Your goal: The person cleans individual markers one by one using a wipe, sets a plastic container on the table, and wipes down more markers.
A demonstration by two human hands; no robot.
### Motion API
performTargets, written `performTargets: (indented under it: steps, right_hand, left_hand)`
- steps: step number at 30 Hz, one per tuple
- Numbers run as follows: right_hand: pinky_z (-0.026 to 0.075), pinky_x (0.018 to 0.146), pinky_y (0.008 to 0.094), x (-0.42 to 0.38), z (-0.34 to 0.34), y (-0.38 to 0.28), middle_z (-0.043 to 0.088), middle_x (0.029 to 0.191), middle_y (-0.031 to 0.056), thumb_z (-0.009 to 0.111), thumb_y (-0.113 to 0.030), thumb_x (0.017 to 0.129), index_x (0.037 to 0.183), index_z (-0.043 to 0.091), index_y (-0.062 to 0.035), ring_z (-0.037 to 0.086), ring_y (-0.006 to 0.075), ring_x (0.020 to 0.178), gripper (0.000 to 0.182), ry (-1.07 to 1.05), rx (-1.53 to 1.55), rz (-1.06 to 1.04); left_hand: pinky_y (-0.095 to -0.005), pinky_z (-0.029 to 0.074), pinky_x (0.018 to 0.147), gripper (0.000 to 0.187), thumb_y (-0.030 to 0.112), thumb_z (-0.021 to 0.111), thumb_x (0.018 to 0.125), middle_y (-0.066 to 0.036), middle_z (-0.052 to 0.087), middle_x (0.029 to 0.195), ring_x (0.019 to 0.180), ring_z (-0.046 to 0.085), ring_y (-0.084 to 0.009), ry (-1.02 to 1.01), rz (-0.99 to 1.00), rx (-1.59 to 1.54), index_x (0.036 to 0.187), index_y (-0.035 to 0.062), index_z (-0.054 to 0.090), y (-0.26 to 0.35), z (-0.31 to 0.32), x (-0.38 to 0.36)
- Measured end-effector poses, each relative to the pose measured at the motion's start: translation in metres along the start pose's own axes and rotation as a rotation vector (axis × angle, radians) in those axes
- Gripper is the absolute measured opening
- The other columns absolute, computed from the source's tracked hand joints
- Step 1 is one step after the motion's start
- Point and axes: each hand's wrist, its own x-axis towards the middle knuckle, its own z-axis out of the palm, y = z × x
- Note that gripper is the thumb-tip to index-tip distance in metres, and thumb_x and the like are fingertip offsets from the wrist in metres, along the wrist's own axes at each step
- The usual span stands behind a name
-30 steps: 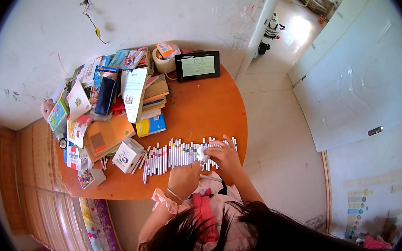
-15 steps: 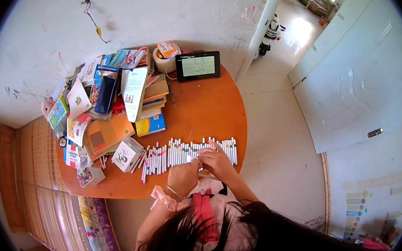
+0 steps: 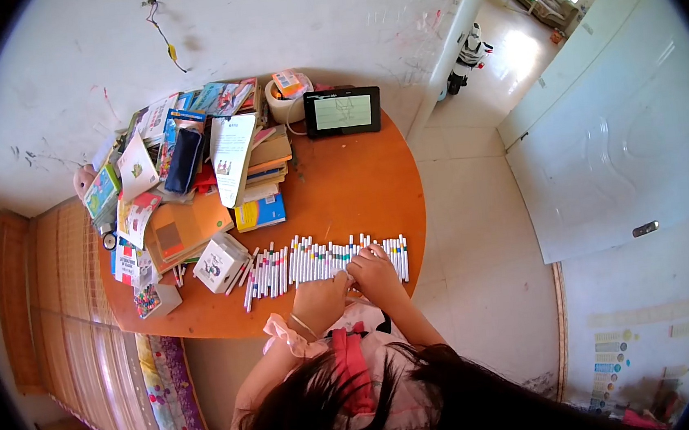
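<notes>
A long row of white markers (image 3: 307,259) with coloured bands lies side by side near the front edge of the round orange table (image 3: 350,190). My left hand (image 3: 321,300) is closed at the row's lower edge, its fingertips meeting my right hand (image 3: 374,275). The fingers of my right hand are bent over the right part of the markers. Something small and white shows between the two hands, too hidden to name. Left of the row stands a white box (image 3: 219,263) with a drawing on it.
Piled books (image 3: 253,153) and a dark pencil case (image 3: 183,161) cover the table's left and back. A tablet (image 3: 343,112) stands at the back beside a white round container (image 3: 286,105). An open-topped box of colourful pens (image 3: 158,301) sits at the front left.
My right hand's fingers have curled inward and lie lower over the markers. My left hand has shifted slightly to the right. The view has moved a little.
</notes>
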Motion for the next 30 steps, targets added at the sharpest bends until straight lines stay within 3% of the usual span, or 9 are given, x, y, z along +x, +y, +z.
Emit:
performTargets:
  steps: [3,5,7,10,12,17,19,24,30]
  right_hand:
    - [0.039,0.092,0.0403,0.001,-0.001,0.007,0.058,0.074,0.0028,0.07,-0.012,0.066,0.075,0.059,-0.0111,0.056,0.0225,0.084,0.014,0.037,0.036,-0.003]
    - [0.038,0.093,0.0396,0.001,-0.003,0.013,0.06,0.073,0.0023,0.071,-0.014,0.068,0.078,0.063,-0.0132,0.057,0.0215,0.084,0.013,0.02,0.034,0.13]
    - [0.038,0.093,0.04,-0.002,-0.007,0.016,0.06,0.073,0.0024,0.071,-0.014,0.068,0.077,0.063,-0.0133,0.057,0.0216,0.083,0.012,0.022,0.001,0.124]
    - [0.038,0.093,0.0408,-0.004,-0.005,0.016,0.06,0.072,0.0027,0.07,-0.013,0.069,0.077,0.064,-0.0134,0.057,0.0217,0.082,0.01,0.028,-0.066,0.113]
    - [0.037,0.094,0.0415,-0.002,0.005,0.008,0.06,0.072,0.0026,0.069,-0.012,0.069,0.075,0.062,-0.0127,0.057,0.0218,0.083,0.008,0.025,0.026,-0.007]
    - [0.037,0.095,0.0406,-0.003,0.007,0.012,0.061,0.076,0.0033,0.067,-0.011,0.067,0.078,0.062,-0.0105,0.057,0.0222,0.089,0.012,-0.03,0.086,0.027]
    - [0.037,0.096,0.0422,-0.002,-0.003,0.018,0.061,0.073,0.0036,0.069,-0.012,0.069,0.071,0.059,-0.0113,0.056,0.0227,0.087,0.01,-0.038,0.046,0.144]
    - [0.038,0.095,0.0422,-0.002,0.0,0.01,0.061,0.072,0.004,0.069,-0.011,0.068,0.07,0.058,-0.0102,0.056,0.0232,0.086,0.011,0.084,-0.017,0.077]
    - [0.037,0.089,0.0392,-0.006,0.019,0.009,0.059,0.069,0.0011,0.069,-0.012,0.068,0.069,0.059,-0.0119,0.055,0.0216,0.084,0.011,-0.136,0.082,0.016]
  left_hand:
    - [-0.038,0.046,0.043,0.018,0.023,0.054,0.091,-0.008,0.06,0.056,0.049,0.061,-0.0271,0.01,0.027,0.017,0.082,0.0084,0.052,0.001,-0.001,-0.001]
    - [-0.0375,0.046,0.043,0.017,0.023,0.054,0.091,-0.008,0.06,0.056,0.049,0.062,-0.0269,0.03,0.051,0.02,0.083,0.0085,0.052,0.003,-0.006,-0.004]
    - [-0.0371,0.046,0.043,0.016,0.023,0.055,0.091,-0.007,0.06,0.055,0.048,0.061,-0.0267,-0.064,0.023,0.037,0.086,0.0081,0.053,0.006,-0.015,-0.007]
    - [-0.0373,0.046,0.043,0.016,0.023,0.055,0.09,-0.007,0.06,0.055,0.047,0.061,-0.0264,-0.003,0.017,0.041,0.086,0.008,0.053,0.002,-0.005,-0.009]
    - [-0.0374,0.046,0.043,0.016,0.023,0.055,0.09,-0.008,0.06,0.055,0.047,0.061,-0.0261,-0.025,0.025,0.036,0.086,0.0079,0.053,0.0,0.0,-0.003]
    - [-0.0379,0.046,0.042,0.018,0.025,0.054,0.092,-0.008,0.059,0.054,0.047,0.061,-0.0258,-0.039,0.024,0.026,0.086,0.0079,0.053,0.0,-0.003,-0.001]
    - [-0.0381,0.046,0.042,0.02,0.027,0.054,0.092,-0.008,0.059,0.054,0.046,0.06,-0.0259,-0.064,0.025,0.028,0.087,0.0083,0.055,0.0,-0.007,-0.004]
    - [-0.0435,0.045,0.044,0.024,0.03,0.048,0.096,-0.01,0.056,0.053,0.048,0.059,-0.0313,-0.04,0.009,-0.03,0.088,0.0085,0.055,-0.003,0.002,-0.002]
    - [-0.0391,0.045,0.042,0.024,0.032,0.052,0.094,-0.007,0.056,0.051,0.045,0.059,-0.026,0.0,0.046,0.062,0.085,0.0111,0.06,-0.015,0.013,-0.006]
